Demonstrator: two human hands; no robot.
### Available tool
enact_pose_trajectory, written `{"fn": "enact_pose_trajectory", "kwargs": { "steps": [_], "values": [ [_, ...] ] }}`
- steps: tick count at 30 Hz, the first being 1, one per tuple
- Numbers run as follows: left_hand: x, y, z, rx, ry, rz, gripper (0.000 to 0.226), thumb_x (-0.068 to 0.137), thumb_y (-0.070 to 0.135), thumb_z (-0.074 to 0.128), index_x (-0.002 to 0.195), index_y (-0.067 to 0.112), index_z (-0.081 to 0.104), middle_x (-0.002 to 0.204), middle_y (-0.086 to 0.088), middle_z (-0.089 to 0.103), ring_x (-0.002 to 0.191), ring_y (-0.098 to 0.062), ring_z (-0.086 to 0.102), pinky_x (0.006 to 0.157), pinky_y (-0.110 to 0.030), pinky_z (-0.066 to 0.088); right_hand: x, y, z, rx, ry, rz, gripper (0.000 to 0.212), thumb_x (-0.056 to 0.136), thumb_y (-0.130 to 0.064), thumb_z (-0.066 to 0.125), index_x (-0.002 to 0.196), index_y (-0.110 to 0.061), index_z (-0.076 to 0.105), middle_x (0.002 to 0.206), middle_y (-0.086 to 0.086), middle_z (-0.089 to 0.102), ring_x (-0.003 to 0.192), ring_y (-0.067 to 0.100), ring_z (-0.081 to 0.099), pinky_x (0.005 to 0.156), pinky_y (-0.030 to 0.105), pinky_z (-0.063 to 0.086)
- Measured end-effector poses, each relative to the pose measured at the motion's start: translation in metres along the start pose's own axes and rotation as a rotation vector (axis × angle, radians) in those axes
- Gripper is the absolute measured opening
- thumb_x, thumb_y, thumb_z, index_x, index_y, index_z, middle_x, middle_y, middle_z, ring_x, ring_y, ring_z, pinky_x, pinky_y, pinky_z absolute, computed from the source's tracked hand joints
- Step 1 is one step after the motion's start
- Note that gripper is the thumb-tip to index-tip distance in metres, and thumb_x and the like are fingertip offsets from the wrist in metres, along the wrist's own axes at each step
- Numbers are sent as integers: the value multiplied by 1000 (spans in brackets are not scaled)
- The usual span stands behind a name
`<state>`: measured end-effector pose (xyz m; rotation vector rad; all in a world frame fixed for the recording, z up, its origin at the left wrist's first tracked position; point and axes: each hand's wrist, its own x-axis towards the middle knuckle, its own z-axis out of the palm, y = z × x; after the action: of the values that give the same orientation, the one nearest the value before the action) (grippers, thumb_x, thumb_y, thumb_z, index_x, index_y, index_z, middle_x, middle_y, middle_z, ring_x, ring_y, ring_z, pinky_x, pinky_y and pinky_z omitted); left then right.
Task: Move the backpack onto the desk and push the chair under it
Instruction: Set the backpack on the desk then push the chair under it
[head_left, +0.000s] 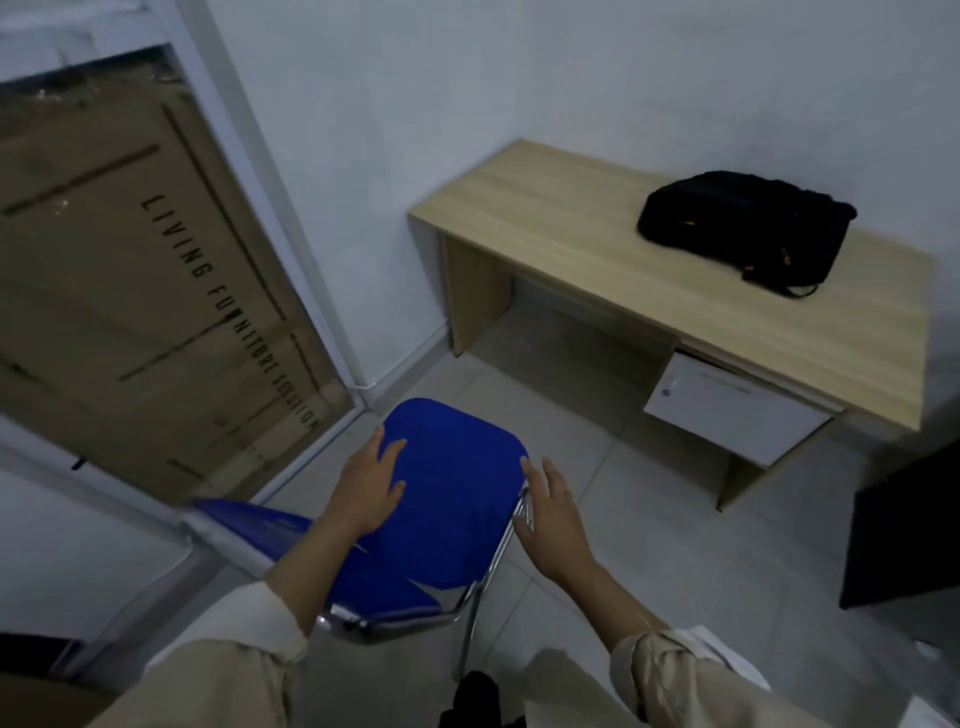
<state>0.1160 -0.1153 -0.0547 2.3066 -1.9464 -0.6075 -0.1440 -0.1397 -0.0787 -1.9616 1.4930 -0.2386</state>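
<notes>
A black backpack (743, 228) lies flat on the right part of the light wooden desk (561, 223), which stands against the white wall. A blue-seated chair (457, 499) with a chrome frame stands on the tiled floor in front of me, left of the desk and outside its leg space. My left hand (366, 486) rests flat on the left side of the seat with the fingers spread. My right hand (553, 519) is at the seat's right edge by the metal frame, fingers apart.
A white drawer unit (737, 410) hangs under the desk's right half; the leg space (561, 338) is under the left half. A glass panel with a large cardboard box (130, 291) behind it is on the left. A dark object (914, 530) stands at the right edge.
</notes>
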Motion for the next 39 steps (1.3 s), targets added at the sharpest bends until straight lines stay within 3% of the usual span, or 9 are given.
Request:
{"fn": "enact_pose_trajectory", "kwargs": {
  "steps": [6,9,12,21,26,28,31,34,39],
  "values": [
    [-36,-65,0,185,-162,-169,46,98,34,43,140,16,35,152,-12,29,134,-26,37,111,-43,30,-15,-60,29,73,-142,-160,76,96,-36,56,154,-34,6,164,1,-4,151,28,6,121,50,22],
    [-47,-76,-3,142,-99,-182,37,99,33,41,130,14,47,138,-9,49,119,-24,51,107,-42,34,-20,-92,51,150,-239,-233,76,95,-47,53,154,-35,6,164,-1,-4,151,25,4,120,54,22],
    [-53,-72,-12,136,-2,-72,32,98,31,42,125,16,52,133,-6,54,118,-23,53,114,-46,23,-28,-125,74,196,-324,-304,78,93,-54,51,154,-34,6,164,1,-3,151,22,2,121,52,19],
    [-90,-131,-23,172,105,-136,33,98,32,36,108,18,65,118,-3,64,122,-20,47,117,-54,-4,-21,-199,124,138,-451,-407,89,88,-49,63,154,-28,7,164,5,6,150,24,5,120,54,17],
    [-84,-136,-25,268,36,-26,38,97,28,31,95,16,67,101,-3,70,100,-22,59,117,-53,11,-18,-204,149,171,-385,-370,89,88,-37,64,154,-28,5,158,0,26,139,21,35,112,38,37],
    [-79,-141,-29,278,41,70,44,95,30,26,86,14,66,93,-5,71,91,-24,61,109,-46,26,-16,-200,151,204,-362,-368,88,86,-36,63,154,-30,8,157,-5,30,136,15,39,106,25,37],
    [-71,-151,-31,266,91,217,45,92,33,25,76,12,62,82,-8,71,74,-26,60,80,-36,42,-12,-197,153,198,-349,-363,87,85,-40,63,153,-32,9,155,-9,32,134,10,40,104,19,34],
    [-64,-162,-31,188,84,339,50,91,41,26,74,12,64,73,-8,69,64,-24,59,62,-30,34,-12,-201,153,190,-349,-309,87,84,-44,63,151,-39,8,148,-11,42,123,6,49,97,17,39],
    [-59,-171,-30,180,45,391,63,90,58,20,81,16,65,75,-3,68,66,-18,59,61,-29,30,-13,-201,148,255,-396,-252,87,83,-42,67,149,-45,10,150,-19,38,127,-1,45,103,18,39]
  ]
}}
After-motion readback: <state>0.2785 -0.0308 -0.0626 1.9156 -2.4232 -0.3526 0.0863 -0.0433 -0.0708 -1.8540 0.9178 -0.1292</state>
